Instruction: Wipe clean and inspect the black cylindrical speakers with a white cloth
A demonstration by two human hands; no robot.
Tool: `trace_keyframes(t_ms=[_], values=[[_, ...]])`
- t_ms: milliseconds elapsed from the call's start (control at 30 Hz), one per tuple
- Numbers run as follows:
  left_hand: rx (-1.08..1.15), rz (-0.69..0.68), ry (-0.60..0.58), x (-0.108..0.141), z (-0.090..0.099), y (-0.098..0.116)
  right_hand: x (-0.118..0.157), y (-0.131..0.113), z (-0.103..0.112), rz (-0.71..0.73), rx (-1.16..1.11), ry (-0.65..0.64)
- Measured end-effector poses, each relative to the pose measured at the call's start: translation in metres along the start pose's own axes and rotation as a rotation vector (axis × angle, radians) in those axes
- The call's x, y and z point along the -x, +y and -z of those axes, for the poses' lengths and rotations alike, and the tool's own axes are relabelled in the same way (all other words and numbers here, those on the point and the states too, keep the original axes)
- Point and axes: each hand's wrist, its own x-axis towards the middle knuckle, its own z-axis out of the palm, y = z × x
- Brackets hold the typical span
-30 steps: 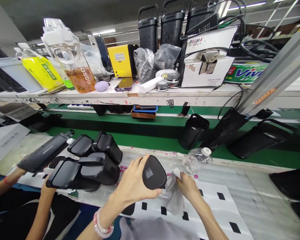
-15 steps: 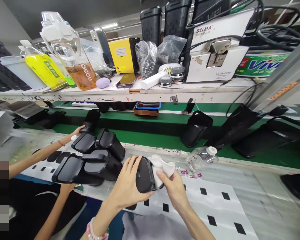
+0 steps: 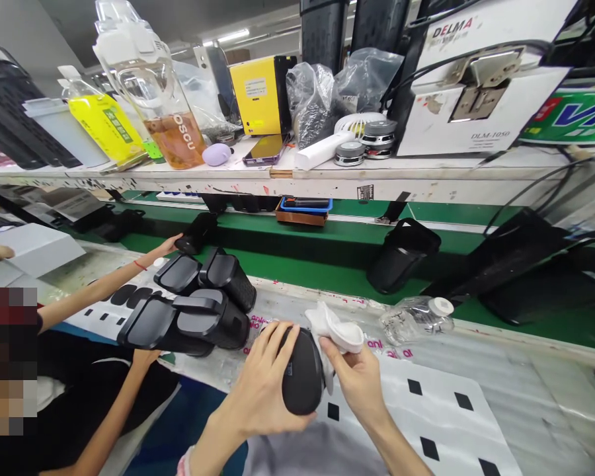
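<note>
The left hand [image 3: 265, 383] grips a smooth black case [image 3: 302, 373], flat round-cornered end facing near; the right hand [image 3: 357, 373] pinches a soft white cloth [image 3: 334, 330] against it.

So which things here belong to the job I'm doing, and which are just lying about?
In the job:
- black casing, in your left hand
- white cloth, in your right hand
- probably the black handled casings to the left

Apparently lying about, on the shelf:
- phone
- handheld fan
- OSCU drink bottle
- DELMA box
</note>
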Motion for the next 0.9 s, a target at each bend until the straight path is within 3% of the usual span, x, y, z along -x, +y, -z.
trace_keyframes(t_ms=[133, 233, 400, 533, 700, 900], values=[[0.013, -0.058, -0.034, -0.017, 0.001, 0.008, -0.006, -0.011, 0.018, 0.459, 0.346, -0.073], [0.032, -0.077, -0.048, -0.030, 0.001, 0.014, -0.006, -0.017, 0.030, 0.644, 0.505, -0.044], [0.048, -0.100, -0.051, -0.042, 0.001, 0.020, -0.006, -0.019, 0.033, 0.691, 0.559, 0.034], [0.054, -0.096, -0.049, -0.047, 0.001, 0.018, -0.002, -0.018, 0.029, 0.641, 0.515, 0.040], [0.047, -0.134, -0.060, -0.048, 0.002, 0.017, -0.005, -0.016, 0.028, 0.604, 0.549, 0.143], [0.060, -0.113, -0.058, -0.050, 0.001, 0.016, -0.002, -0.015, 0.031, 0.633, 0.586, 0.157]])
